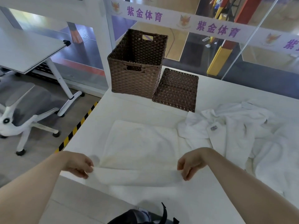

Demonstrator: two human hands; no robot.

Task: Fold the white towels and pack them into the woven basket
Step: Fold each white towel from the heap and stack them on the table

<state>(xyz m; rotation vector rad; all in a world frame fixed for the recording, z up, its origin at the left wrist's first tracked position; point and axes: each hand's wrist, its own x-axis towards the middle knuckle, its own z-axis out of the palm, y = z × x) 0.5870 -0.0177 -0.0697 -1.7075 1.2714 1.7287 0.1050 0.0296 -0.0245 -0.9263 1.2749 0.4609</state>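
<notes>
A white towel (140, 147) lies spread flat on the white table (126, 107) in front of me. My left hand (79, 164) pinches its near left corner and my right hand (190, 164) pinches its near right corner, lifting the near edge a little off the table. The brown woven basket (137, 65) stands open and upright at the table's far edge, and nothing shows inside it. Its woven lid (176, 89) leans flat beside it on the right. A heap of crumpled white towels (242, 135) lies to the right.
The table's left edge has a yellow-black hazard stripe (76, 126) on the floor below it. A grey office chair (24, 109) and a white desk (29, 50) stand at left. Glass walls (218, 46) rise behind the table. A dark bag (142, 215) sits at the bottom.
</notes>
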